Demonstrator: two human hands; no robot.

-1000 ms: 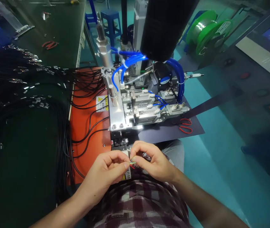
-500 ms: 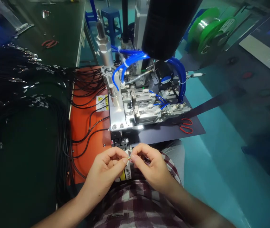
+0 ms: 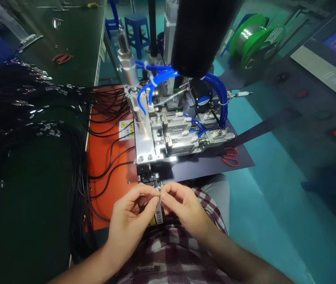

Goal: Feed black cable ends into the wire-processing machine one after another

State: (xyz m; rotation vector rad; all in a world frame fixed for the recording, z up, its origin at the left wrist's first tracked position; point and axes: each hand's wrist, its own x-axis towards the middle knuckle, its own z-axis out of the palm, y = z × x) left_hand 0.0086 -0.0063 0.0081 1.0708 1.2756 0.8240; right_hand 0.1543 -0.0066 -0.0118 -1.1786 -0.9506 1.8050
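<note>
Left hand [image 3: 128,215] and right hand [image 3: 184,203] meet just in front of the metal machine [image 3: 144,146] — each pinched shut, thumb to forefinger, on a tiny strand [image 3: 158,195], mostly hidden at the fingertips. Black cables [image 3: 110,163] cross the orange surface [image 3: 101,152] left of the machine; red-handled scissors [image 3: 231,157] lie on a dark plate [image 3: 197,167] at its right front.

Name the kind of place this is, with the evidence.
Probably an electronics or cable assembly workshop: a metal machine fed by blue tubes, black cables heaped on the left, and a green spool of silvery wire behind it.
</note>
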